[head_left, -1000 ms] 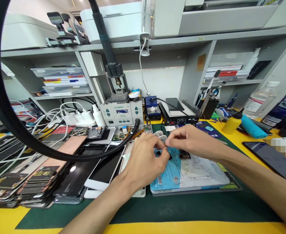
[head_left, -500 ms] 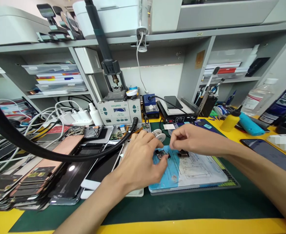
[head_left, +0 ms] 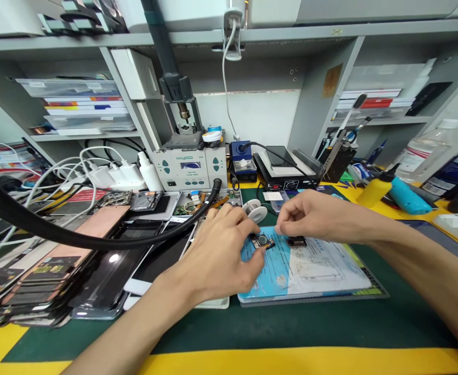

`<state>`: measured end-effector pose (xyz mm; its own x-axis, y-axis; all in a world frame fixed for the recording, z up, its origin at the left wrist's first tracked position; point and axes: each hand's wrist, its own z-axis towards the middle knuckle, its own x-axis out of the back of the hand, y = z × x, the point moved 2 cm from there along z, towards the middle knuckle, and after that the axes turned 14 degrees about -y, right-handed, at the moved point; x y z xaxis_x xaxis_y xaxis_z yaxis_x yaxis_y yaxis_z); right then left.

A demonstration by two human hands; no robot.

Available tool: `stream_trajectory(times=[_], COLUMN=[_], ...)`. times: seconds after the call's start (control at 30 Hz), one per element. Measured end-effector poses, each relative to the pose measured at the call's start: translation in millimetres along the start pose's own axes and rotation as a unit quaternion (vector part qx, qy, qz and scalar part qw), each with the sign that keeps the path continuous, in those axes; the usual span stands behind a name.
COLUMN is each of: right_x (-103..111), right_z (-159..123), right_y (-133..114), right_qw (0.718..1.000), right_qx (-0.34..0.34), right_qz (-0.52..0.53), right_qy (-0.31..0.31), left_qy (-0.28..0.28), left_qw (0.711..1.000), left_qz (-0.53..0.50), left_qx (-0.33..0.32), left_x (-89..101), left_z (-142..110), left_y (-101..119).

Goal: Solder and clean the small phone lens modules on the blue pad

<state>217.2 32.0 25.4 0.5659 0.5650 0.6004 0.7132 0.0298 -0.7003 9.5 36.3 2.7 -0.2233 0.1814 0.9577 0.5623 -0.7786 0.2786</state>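
Note:
A small phone camera module (head_left: pixel 264 240) with a round lens lies on the blue and white pad (head_left: pixel 322 271). Right beside it, my left hand (head_left: pixel 227 252) has its thumb and index finger apart around the module's left side; whether a fingertip touches it I cannot tell. My right hand (head_left: pixel 307 214) is closed in a pinch at the pad's far edge, and what its fingertips hold, if anything, is hidden. Below that hand a second small dark module (head_left: pixel 296 241) rests on the pad.
A wire spool (head_left: pixel 255 211) stands behind the pad. The black hose (head_left: pixel 135 240) of the hot air station (head_left: pixel 190 166) arches across the left side, over phone parts (head_left: pixel 107 271). At the right are a yellow bottle (head_left: pixel 375 188) and a phone (head_left: pixel 428 234).
The camera view has tipped down slightly. My left thumb has drawn back from the camera module, showing more of its lens. My right hand stays pinched at nearly the same place.

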Motion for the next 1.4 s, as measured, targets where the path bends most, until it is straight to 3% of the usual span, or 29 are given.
stream_trajectory(times=[1.4], right_x=[1.3], right_z=[-3.0], right_y=[-3.7], right_qw=[1.0], right_qx=[-0.01], right_qz=[-0.019], right_qy=[-0.014], left_qy=[-0.009], left_qw=[1.0], left_qz=[0.004], left_qx=[-0.017], left_x=[-3.5], left_z=[0.0], left_y=[-1.9])
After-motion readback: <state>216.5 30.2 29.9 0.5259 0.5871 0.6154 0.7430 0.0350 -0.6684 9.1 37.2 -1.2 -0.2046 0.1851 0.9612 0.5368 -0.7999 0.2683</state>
